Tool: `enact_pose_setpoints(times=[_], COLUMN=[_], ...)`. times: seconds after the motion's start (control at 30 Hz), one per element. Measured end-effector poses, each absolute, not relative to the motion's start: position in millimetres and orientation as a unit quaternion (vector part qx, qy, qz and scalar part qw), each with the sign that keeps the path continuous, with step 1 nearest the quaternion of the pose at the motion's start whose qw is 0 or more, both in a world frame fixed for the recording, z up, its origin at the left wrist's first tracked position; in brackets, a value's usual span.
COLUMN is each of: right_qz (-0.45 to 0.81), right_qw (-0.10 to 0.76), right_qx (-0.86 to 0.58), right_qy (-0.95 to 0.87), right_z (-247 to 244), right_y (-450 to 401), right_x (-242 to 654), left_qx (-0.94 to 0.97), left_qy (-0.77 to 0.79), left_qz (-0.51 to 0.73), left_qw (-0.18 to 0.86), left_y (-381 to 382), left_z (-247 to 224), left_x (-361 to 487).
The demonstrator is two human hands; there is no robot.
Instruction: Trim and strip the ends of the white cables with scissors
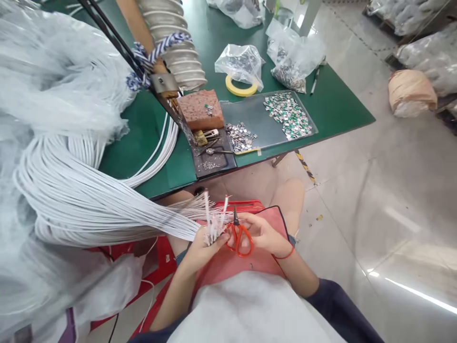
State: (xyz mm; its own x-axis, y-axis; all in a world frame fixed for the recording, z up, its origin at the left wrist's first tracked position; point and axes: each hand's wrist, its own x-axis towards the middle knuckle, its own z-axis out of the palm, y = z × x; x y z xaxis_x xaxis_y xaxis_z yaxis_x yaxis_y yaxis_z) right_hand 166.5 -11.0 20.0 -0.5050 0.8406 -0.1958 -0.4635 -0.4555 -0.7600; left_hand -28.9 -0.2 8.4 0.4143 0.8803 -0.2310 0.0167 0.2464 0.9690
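My left hand (204,247) is closed around the ends of several white cables (214,226), which stick up from its grip over my lap. Beside it, my right hand (262,233) holds scissors (240,240) with orange-red handles, their dark blades pointing up and away from me. The two hands nearly meet at the scissors; whether the left fingers touch the handles I cannot tell. A thick bundle of white cables (107,200) runs from the left toward my left hand. Thinner stripped cable ends (193,205) fan out behind it.
On the green table (342,105) lie a clear tray (250,114) of small metal-and-green parts, a brick (202,110), a yellow tape ring (241,88) and plastic bags (293,52). A ribbed duct (174,43) hangs above. Plastic-wrapped cable (53,71) fills the left side.
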Motion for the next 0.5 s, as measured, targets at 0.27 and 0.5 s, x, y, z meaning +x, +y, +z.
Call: enact_pose_setpoints(times=[0.27,0.5], right_qz=[0.775,0.731], right_qw=[0.488,0.511], right_qx=[-0.302,-0.357], right_qy=[-0.263,-0.277], right_z=[20,26], right_y=[-27,-26], right_x=[162,167], left_qx=[0.507,0.461], left_qy=[0.398,0.403], left_qz=[0.298,0.345], left_qw=[0.704,0.711], left_y=[6,2], left_z=[9,9], left_x=[-17,-19])
